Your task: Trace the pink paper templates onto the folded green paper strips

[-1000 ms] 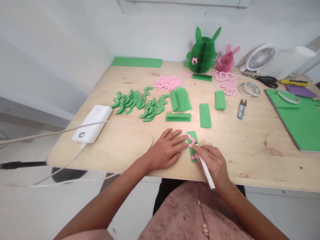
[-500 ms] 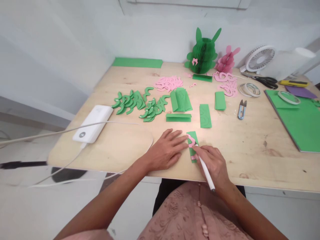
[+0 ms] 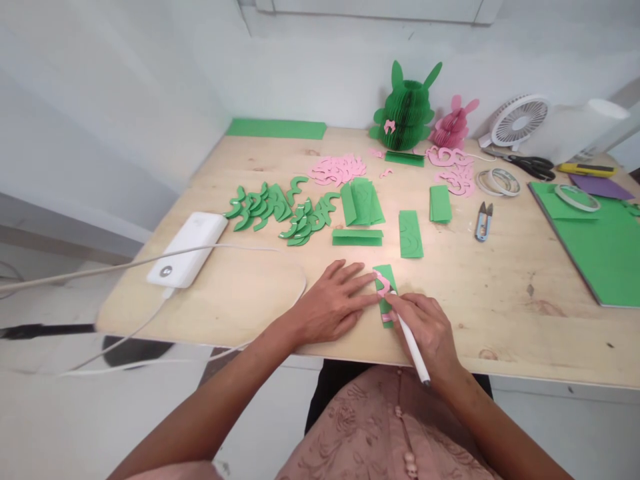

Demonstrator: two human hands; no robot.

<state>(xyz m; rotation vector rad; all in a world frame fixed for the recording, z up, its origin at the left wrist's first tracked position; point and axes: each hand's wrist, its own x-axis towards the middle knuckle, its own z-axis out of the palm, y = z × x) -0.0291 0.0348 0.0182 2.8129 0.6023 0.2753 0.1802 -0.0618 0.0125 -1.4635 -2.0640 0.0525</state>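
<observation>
A narrow strip of green paper (image 3: 385,308) lies near the table's front edge, with a curved pink paper cutout (image 3: 384,284) on top of it. My left hand (image 3: 333,303) rests flat, fingers spread, its fingertips touching the left side of the cutout and strip. My right hand (image 3: 425,330) grips a white pen (image 3: 413,347), whose tip meets the right edge of the pink cutout. Just beyond lies a green paper piece with curved outlines (image 3: 411,235), and a folded green strip (image 3: 357,237) is to its left.
Green curved cutouts (image 3: 303,220) and pink cutouts (image 3: 338,169) lie in piles behind my left hand. Farther right are blue thread snips (image 3: 483,223), tape rolls (image 3: 504,181), scissors (image 3: 533,165) and a small fan (image 3: 521,120). A white power bank (image 3: 187,250) with cables sits left.
My left fingers have shifted slightly to the right on the strip. The pen remains at the cutout's right edge, and the view has tilted a little.
</observation>
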